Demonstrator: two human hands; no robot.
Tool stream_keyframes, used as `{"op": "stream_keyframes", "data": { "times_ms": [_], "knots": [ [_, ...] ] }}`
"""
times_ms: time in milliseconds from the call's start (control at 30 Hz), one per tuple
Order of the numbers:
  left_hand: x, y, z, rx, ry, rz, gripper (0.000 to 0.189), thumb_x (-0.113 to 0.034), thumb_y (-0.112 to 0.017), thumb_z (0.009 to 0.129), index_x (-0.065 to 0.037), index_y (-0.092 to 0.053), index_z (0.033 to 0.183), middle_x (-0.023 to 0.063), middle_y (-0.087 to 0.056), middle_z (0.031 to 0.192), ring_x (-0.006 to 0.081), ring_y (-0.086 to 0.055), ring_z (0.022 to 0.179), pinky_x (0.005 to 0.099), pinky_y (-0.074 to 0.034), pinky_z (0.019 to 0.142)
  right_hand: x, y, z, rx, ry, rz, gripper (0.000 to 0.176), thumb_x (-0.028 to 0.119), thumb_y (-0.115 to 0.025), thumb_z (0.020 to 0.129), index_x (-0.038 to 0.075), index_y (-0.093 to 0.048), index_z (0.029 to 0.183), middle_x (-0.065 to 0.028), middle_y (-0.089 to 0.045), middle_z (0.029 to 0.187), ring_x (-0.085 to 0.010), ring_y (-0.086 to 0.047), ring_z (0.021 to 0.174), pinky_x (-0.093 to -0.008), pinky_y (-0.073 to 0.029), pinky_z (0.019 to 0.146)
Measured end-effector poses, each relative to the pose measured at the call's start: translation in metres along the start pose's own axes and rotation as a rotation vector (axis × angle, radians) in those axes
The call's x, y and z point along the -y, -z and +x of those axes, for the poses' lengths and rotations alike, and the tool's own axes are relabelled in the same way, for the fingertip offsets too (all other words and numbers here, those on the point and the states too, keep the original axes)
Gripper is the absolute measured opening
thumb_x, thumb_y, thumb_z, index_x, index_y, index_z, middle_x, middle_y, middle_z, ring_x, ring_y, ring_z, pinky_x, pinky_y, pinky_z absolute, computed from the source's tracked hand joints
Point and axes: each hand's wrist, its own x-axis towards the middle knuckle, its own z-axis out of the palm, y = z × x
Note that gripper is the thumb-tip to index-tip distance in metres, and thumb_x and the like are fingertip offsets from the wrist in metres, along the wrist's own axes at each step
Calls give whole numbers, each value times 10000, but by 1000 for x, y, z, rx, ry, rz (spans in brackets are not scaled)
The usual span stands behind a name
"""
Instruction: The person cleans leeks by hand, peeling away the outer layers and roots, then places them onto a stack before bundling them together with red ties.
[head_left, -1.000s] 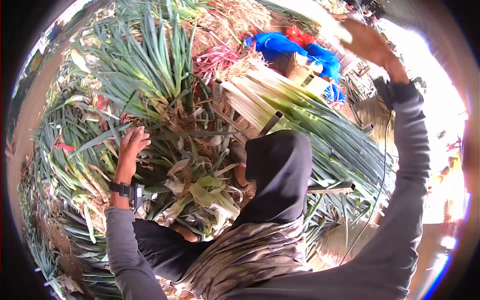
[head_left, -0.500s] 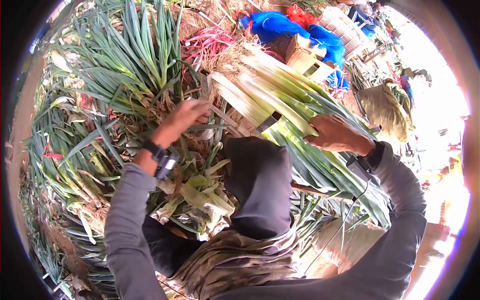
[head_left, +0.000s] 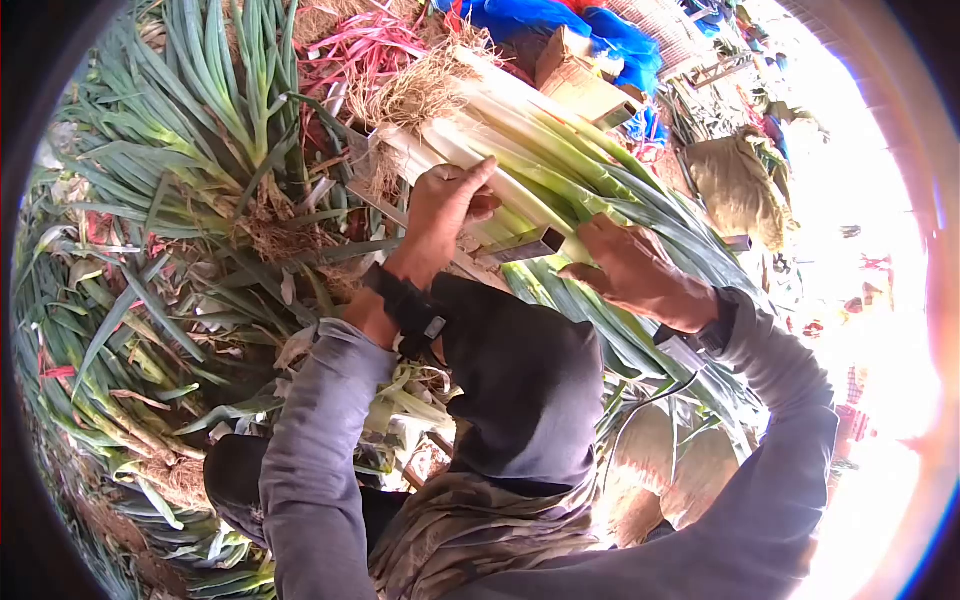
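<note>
A bundle of leeks (head_left: 540, 140) lies slantwise, white root ends at upper left and green leaves at lower right, held in a metal frame (head_left: 530, 245). My left hand (head_left: 445, 215) is over the white stalks, one finger extended and the others bent, with a gap between the fingertips. My right hand (head_left: 645, 275) rests farther down the bundle, its thumb and fingers closed around a leek where white turns green. The undersides of its fingers are hidden. Dark straps circle both wrists.
Loose leeks with roots (head_left: 240, 130) are heaped to the left. Pink strips (head_left: 360, 45) lie beyond the root ends. Farther back are a cardboard box (head_left: 580, 85), blue netting (head_left: 625, 45) and a brownish sack (head_left: 735, 185). A person's dark-covered knee (head_left: 520, 370) is just below the frame.
My left hand has moved right, from beside the bundle onto the white stalks. My right hand has shifted slightly left and stays on the leeks. The view has shifted a little.
</note>
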Motion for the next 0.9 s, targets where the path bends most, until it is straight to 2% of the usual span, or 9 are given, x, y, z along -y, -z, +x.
{"op": "stream_keyframes", "data": {
  "times_ms": [133, 233, 400, 433, 467, 600, 733, 833, 900],
  "knots": [
    [3, -3, 3, -63, 29, -90, 343, -304, -809, 886, -18, -628, 948, 57, -679, 804, 147, -673, 628, 268, -574, 586, 12, 27, -22, 229, -165, -23, 582, 480, -676, 920, -13, -552, 1204, -245, -606, 1035, -433, -613, 957, -511, -469, 856],
    [2, -3, 0, -10, 34, -165, 333, -305, -771, 920, -12, -641, 1011, 77, -698, 873, 153, -692, 718, 282, -586, 659, 11, 19, -38, 170, -265, -28, 557, 474, -688, 895, -7, -566, 1148, -243, -611, 1002, -425, -621, 927, -502, -467, 825],
    [-4, 8, -9, 254, 30, 70, 349, -301, -663, 996, 4, -657, 1166, 103, -717, 944, 170, -712, 798, 307, -596, 713, 13, 8, -48, -129, -308, 66, 303, 286, -758, 828, 28, -599, 817, -134, -587, 727, -318, -585, 645, -434, -457, 607],
    [0, 16, -6, 323, 45, 154, 349, -296, -648, 1004, 8, -659, 1174, 106, -719, 951, 170, -714, 803, 305, -596, 713, 9, 18, -49, -80, -279, 164, 333, 291, -761, 824, 10, -584, 795, -116, -529, 682, -241, -514, 614, -405, -423, 594],
    [0, 20, -6, 450, 79, 285, 362, -258, -595, 1036, 16, -637, 1269, 117, -720, 1109, 166, -715, 875, 293, -573, 750, 3, 24, -49, -4, -315, 245, 332, 288, -755, 830, 1, -589, 805, -99, -502, 672, -205, -479, 621, -393, -406, 588],
    [5, 11, -9, 571, -48, 480, 307, -211, -601, 1034, 6, -688, 1233, 71, -743, 1071, 106, -700, 777, 231, -537, 644, -12, 52, -54, 153, -326, 439, 338, 296, -716, 868, -26, -615, 848, -70, -464, 668, -139, -427, 652, -373, -377, 588],
    [11, 7, 8, 627, -187, 587, 267, -199, -677, 978, -36, -729, 1183, 28, -759, 994, 80, -660, 728, 235, -536, 653, -15, 75, -58, 279, -301, 446, 390, 345, -676, 908, -40, -621, 872, -71, -485, 680, -142, -433, 666, -377, -376, 602],
    [20, 0, 17, 574, -581, 711, 244, -181, -679, 966, -23, -734, 1143, 36, -755, 967, 94, -643, 727, 256, -537, 674, -16, 62, -59, 310, -300, 527, 401, 354, -683, 910, -42, -624, 886, -75, -489, 679, -142, -435, 664, -377, -375, 602],
    [18, -5, 18, 542, -388, 673, 223, -140, -684, 945, -8, -735, 1116, 79, -758, 933, 109, -666, 755, 291, -550, 724, -15, 45, -54, 289, -303, 489, 401, 355, -689, 911, -37, -611, 879, -100, -491, 674, -154, -431, 649, -387, -370, 590]
  ]
}}
